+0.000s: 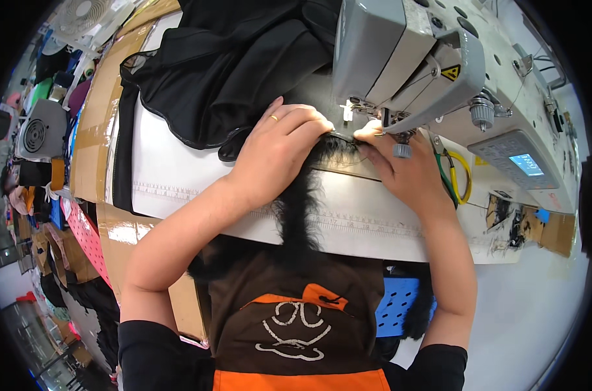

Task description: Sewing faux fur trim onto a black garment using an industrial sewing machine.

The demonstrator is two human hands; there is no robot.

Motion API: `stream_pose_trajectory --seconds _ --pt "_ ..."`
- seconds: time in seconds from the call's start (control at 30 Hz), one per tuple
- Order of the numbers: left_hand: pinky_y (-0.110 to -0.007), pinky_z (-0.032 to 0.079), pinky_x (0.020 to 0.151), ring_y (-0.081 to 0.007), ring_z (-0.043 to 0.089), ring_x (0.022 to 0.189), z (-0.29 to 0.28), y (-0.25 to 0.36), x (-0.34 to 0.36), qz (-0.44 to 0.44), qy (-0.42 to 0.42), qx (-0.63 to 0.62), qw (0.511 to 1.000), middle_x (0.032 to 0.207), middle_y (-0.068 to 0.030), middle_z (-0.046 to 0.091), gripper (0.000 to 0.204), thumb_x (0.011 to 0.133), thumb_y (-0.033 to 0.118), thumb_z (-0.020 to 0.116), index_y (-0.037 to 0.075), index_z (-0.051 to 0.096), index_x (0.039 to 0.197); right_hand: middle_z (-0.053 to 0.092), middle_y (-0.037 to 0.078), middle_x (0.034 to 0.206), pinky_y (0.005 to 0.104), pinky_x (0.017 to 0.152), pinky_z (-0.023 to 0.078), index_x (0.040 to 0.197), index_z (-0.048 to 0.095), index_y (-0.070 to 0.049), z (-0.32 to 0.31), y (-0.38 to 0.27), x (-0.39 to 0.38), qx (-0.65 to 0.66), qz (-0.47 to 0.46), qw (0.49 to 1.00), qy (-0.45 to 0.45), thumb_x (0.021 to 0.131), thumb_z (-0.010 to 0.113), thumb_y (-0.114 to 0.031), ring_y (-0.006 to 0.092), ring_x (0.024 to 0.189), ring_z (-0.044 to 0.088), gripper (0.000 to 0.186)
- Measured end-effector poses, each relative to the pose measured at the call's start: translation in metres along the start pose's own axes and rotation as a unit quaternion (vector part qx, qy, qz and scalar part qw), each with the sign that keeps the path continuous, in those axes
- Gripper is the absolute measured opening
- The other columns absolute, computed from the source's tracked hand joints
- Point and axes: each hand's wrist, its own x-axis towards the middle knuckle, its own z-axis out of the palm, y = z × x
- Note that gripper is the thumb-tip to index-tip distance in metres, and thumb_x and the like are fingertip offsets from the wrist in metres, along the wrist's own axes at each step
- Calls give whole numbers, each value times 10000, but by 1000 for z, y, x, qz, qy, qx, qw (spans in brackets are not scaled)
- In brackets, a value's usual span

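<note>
A grey industrial sewing machine [367, 52] fills the upper right, its presser foot above a dark metal plate. My left hand [276, 146], with a ring, has its fingers closed on the edge of a narrow dark strip with black feathery trim [299, 202], which hangs over the table's front edge. Just right of it, my right hand [407, 166] pinches the same edge close below the needle area. Black fabric [211, 78] lies bunched behind my left hand. Scissors with yellow and green handles [464, 173] lie beside my right wrist.
The white sewing table [159, 190] has printed rulers. Cardboard [94, 156] lines its left side; fans [42, 130] and piled goods stand beyond. A control panel [511, 163] is on the machine, scraps [504, 218] at right, and a blue perforated bin [397, 306] is below.
</note>
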Motion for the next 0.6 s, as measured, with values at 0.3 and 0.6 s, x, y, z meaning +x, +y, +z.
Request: stream_pose_trajectory --seconds 0.3,0.6 --pt "-434 565 992 -327 695 1053 -9 -19 14 121 -42 -75 989 1125 -110 712 234 907 -1 730 23 742 1140 778 38 1114 419 877 582 1132 793 -193 11 -4 -4 44 38 998 0 920 808 -157 294 981 736 216" --pt "-371 604 951 -268 699 1123 -23 -27 25 177 -96 -19 979 1177 -48 719 258 865 105 670 59 729 1112 797 75 1142 425 938 581 1157 840 -219 3 22 -12 1 66 990 -126 940 773 -101 318 1069 750 256"
